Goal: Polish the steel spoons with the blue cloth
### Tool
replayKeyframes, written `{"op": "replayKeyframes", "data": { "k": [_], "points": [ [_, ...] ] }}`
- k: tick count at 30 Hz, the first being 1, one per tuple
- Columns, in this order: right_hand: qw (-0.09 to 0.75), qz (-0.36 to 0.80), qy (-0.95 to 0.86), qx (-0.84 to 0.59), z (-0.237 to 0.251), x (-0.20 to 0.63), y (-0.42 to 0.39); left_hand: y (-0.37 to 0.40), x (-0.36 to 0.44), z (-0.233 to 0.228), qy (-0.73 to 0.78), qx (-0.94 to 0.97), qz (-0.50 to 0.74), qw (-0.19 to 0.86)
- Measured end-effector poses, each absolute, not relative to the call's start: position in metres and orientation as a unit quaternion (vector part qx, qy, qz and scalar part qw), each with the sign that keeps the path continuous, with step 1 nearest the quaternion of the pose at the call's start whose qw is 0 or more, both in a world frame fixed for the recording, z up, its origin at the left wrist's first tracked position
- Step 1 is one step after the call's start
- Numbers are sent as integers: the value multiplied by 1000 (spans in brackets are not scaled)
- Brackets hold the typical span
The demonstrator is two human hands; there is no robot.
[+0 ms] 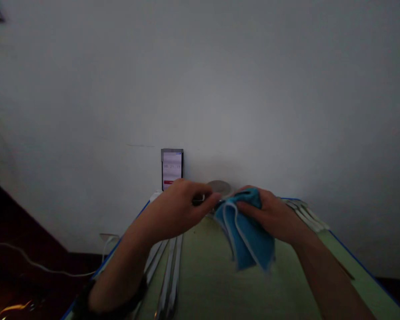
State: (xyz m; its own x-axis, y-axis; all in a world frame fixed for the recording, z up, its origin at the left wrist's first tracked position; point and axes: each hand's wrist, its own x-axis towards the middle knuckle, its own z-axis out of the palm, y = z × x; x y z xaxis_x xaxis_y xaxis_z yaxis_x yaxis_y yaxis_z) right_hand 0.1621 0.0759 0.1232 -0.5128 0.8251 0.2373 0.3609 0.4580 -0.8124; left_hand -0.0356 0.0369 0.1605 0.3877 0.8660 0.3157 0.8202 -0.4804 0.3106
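Observation:
My right hand (265,206) is wrapped round a blue cloth (248,240) with pale edging. The cloth's folded top is bunched in the fingers and its lower corners hang over the table. Close beside it, my left hand (190,202) is bent over with thumb and fingertips drawn together near the cloth's left edge. A small thin thing shows at those fingertips, too dim and blurred to name. Behind both hands stands a round greyish thing (220,186), partly covered by them.
A phone (172,169) with a lit timer screen leans against the wall. Long, narrow silvery pieces (170,271) lie at the left of the greenish table (206,284). Several slim pieces (308,215) fan out by the right edge. A white cable (46,268) hangs at left.

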Motion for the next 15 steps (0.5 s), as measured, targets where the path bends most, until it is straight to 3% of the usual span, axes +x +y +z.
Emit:
{"op": "replayKeyframes", "data": {
  "k": [3, 5, 9, 15],
  "points": [
    [171, 321, -881, -303, 135, 174, 67, 32, -36, 161, 469, 868, 155, 57],
    [134, 272, -907, -293, 137, 174, 60, 30, -31, 160, 453, 879, 139, 52],
    [144, 217, -924, -278, 135, 166, 54, 32, -16, 154, 433, 887, 158, 37],
    [191, 238, -917, -258, 131, 163, 61, 36, -8, 150, 436, 882, 176, 9]
  ]
}}
